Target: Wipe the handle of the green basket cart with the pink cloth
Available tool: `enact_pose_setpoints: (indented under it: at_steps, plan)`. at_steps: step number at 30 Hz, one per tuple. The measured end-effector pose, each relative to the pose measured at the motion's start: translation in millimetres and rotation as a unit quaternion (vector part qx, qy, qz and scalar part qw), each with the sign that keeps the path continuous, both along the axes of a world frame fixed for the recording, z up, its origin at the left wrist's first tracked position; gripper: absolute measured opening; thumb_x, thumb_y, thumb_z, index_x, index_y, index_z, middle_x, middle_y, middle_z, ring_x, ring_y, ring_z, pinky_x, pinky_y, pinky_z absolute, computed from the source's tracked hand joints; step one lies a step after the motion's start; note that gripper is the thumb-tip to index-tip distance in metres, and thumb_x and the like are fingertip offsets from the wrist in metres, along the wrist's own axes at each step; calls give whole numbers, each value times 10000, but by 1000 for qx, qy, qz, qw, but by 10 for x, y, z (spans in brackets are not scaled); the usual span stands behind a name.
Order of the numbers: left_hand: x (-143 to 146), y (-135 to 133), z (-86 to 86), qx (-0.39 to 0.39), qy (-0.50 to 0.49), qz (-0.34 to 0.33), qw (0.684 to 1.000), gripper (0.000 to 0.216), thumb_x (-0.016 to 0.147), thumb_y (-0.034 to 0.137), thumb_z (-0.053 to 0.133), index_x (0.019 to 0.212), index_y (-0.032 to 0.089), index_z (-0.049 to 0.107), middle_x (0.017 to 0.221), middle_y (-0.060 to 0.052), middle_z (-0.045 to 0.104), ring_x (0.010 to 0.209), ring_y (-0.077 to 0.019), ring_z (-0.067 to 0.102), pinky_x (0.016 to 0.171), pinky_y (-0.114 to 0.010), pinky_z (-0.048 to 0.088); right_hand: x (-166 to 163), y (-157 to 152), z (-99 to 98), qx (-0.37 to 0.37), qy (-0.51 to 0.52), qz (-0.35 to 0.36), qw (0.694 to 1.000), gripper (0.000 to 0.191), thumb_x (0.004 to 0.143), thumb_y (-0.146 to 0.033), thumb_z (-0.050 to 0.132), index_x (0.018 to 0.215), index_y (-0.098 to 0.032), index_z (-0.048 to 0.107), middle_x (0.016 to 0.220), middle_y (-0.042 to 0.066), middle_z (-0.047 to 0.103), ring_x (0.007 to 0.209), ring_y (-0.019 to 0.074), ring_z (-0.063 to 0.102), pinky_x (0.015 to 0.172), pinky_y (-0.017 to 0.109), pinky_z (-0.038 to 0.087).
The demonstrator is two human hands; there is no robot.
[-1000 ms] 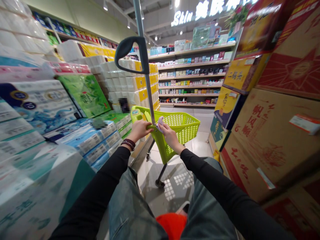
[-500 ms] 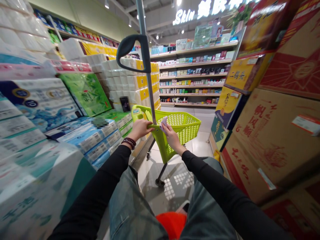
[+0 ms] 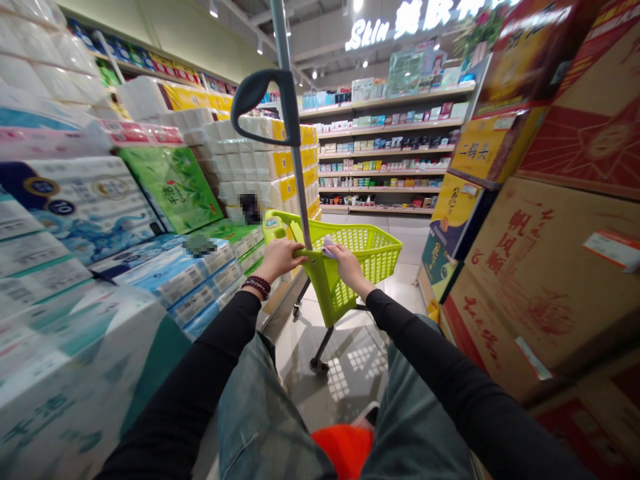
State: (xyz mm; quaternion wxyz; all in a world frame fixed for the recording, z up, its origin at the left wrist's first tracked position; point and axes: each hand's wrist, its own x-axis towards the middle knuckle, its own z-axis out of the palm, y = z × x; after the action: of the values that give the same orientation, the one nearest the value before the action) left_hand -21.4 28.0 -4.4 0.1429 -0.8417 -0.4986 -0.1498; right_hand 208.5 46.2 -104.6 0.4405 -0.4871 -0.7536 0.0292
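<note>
A lime-green plastic shopping cart on grey legs with casters stands between my knees and the far shelves. My left hand, below a dark bead bracelet, is closed over the near edge of its basket, left of the grey pole. Pinched in my right hand is a pale purple cloth, pressed on the basket's rim just right of the pole. A dark grey loop handle is fixed higher on that pole.
Stacked tissue packs line the left side. Cardboard cartons are piled close on the right. Shelves of small boxed goods cross the back. Something orange-red lies between my legs, and tiled floor shows around the cart.
My right hand has turned and lowered slightly, and the cloth in it now lies flatter against the rim. My left hand keeps its place on the basket edge.
</note>
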Motion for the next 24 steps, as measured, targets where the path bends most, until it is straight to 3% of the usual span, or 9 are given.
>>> enact_pose_setpoints:
  at_steps: [5,12,18,24]
  plan:
    - [-5,26,-16,4,0,3,1000,383,919,502,704,1178,249,827,1027,-104,823,952,-278,738,798,-353,486,127,130,87,-50,-31,-39,998,602,765,46,532,1261,-211,757,1156,91,729,975,227,656,931,310,514]
    - [-45,76,-33,7,4,0,1000,396,914,506,696,1183,246,828,1037,-109,827,974,-284,743,815,-354,494,-126,-11,224,12,-50,69,996,553,900,4,497,1340,-242,723,1193,69,711,1047,213,636,962,306,484]
    - [-48,72,-29,8,2,1,1000,415,913,525,684,1194,254,825,1036,-104,826,961,-280,741,817,-358,493,-50,41,316,-69,-99,-15,993,466,916,-25,520,1294,-174,748,1203,129,727,1066,255,634,989,337,462]
    - [-81,126,-54,12,-8,-8,1000,404,899,510,679,1168,250,828,1028,-105,826,954,-278,733,828,-364,485,-275,23,250,6,-93,42,995,438,973,-122,522,1358,-223,704,1190,88,710,1071,238,617,985,329,469]
